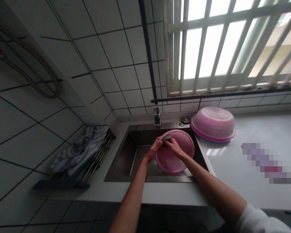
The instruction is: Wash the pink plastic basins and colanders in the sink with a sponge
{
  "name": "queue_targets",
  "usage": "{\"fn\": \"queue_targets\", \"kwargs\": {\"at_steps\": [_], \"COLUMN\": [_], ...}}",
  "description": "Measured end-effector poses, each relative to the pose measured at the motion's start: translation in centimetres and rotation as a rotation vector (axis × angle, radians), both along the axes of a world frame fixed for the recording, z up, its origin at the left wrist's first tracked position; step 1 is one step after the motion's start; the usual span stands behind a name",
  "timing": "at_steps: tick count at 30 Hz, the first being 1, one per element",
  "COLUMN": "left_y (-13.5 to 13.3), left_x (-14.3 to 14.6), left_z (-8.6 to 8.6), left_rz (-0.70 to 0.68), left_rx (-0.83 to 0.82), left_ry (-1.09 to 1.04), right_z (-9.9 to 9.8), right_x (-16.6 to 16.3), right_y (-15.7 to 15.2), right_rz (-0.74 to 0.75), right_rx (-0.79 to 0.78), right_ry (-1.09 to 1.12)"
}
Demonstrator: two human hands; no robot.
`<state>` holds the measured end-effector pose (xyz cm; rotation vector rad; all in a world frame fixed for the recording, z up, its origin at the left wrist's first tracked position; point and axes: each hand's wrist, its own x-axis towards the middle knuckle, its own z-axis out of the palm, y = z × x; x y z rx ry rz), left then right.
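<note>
Pink basin (176, 160) in sink (121, 178): should be light, slick; hold rim (193, 146). Left hand (155, 147) grips rim; right hand (172, 145), greenish sponge (166, 138), perhaps.

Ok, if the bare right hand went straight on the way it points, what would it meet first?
Probably the bare left hand, just past the small greyish-green object that the right hand appears to hold; depth there is unclear.

I see white tiled walls (123, 77) scored with dark grout lines, meeting in a corner toward the left, above a glossy pale counter (259, 129). At upper right, my feed shows a barred window (214, 48) full of washed-out daylight, while the left wall (14, 139) sits in grey shadow.
</note>
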<state>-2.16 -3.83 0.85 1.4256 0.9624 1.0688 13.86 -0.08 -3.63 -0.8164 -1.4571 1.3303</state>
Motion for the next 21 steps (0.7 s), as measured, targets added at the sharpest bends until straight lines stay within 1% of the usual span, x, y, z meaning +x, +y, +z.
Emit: {"fn": "queue_targets", "kwargs": {"at_steps": [3, 4, 5, 6, 9, 10, 11, 12, 15, 16, 17, 18, 21], "left_y": [0.0, 0.0, 0.0, 0.0, 0.1, 0.1, 0.2, 0.2, 0.4, 0.4, 0.5, 0.5, 0.4], "left_x": [-0.4, -0.4, -0.5, -0.4, -0.2, -0.1, -0.1, -0.2, -0.4, -0.5, -0.5, -0.4, -0.1], "left_z": [-0.3, -0.3, -0.3, -0.3, -0.4, -0.5, -0.6, -0.7, -1.1, -1.1, -1.1, -1.1, -1.0], "left_rz": [0.019, 0.021, 0.016, 0.009, -0.005, -0.001, 0.013, 0.034, 0.093, 0.099, 0.093, 0.082, 0.046], "left_rx": [-0.01, -0.009, -0.008, -0.007, -0.005, -0.01, -0.021, -0.036, -0.077, -0.078, -0.075, -0.072, -0.075], "left_ry": [0.015, 0.015, 0.012, 0.006, -0.002, 0.0, 0.005, 0.012, 0.03, 0.031, 0.028, 0.021, 0.004], "right_z": [-0.3, -0.3, -0.3, -0.3, -0.2, -0.3, -0.5, -0.7, -1.2, -1.3, -1.3, -1.2, -0.8], "right_x": [-0.9, -1.0, -0.9, -0.7, 0.3, 0.4, 0.3, 0.0, -1.1, -1.3, -1.3, -1.1, 0.2], "right_y": [-0.8, -0.9, -0.8, -0.6, 0.5, 0.6, 0.6, 0.5, -0.4, -0.6, -0.5, -0.3, 1.1], "right_rz": [0.223, 0.265, 0.262, 0.214, -0.042, -0.084, -0.077, -0.026, 0.236, 0.278, 0.267, 0.209, -0.072], "right_rx": [0.058, 0.062, 0.056, 0.04, -0.022, -0.024, -0.013, 0.008, 0.06, 0.064, 0.062, 0.054, 0.01], "right_ry": [-0.059, -0.066, -0.059, -0.041, 0.02, 0.026, 0.017, -0.003, -0.081, -0.085, -0.068, -0.038, 0.044]}}
